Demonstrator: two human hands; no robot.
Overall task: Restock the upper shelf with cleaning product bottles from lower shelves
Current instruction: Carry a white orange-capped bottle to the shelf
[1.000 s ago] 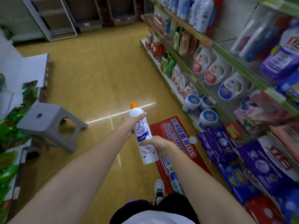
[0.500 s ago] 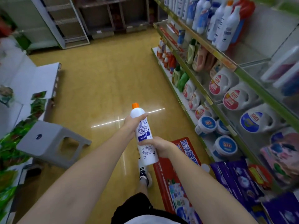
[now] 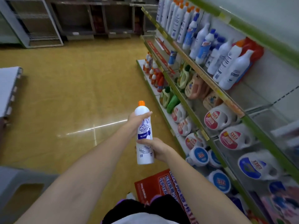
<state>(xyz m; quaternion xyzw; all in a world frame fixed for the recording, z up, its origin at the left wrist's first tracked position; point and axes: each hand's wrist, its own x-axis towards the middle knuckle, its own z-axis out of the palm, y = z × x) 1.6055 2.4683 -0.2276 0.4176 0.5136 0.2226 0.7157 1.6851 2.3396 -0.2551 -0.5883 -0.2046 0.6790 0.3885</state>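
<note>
Bottle in hand and the view's swung up toward the shelving compared with a moment ago, so way more of the upper shelf is showing now, with its row of white and blue cleaner bottles standing along it. Grip hasn't changed at all: left hand wraps the shoulder of the bottle just under the orange cap, fingers curled over the front, and right hand curls round the lower body, thumb across the label. It's held upright, out over the yellow floor in the aisle, well clear of the shelves and not touching anything but the two hands. The grey stool has slid down to the bottom-left corner of the view and the red floor sign sits just below the arms. My read: the pickup is done and this is the carry, person walking or turning toward the spot where it goes. Looks like there's bare shelf to the right of the last white bottle, next to the red pouches, so that'd be my guess for the drop, but can't be sure. Bottle's still low, so it needs a decent lift next.
</note>
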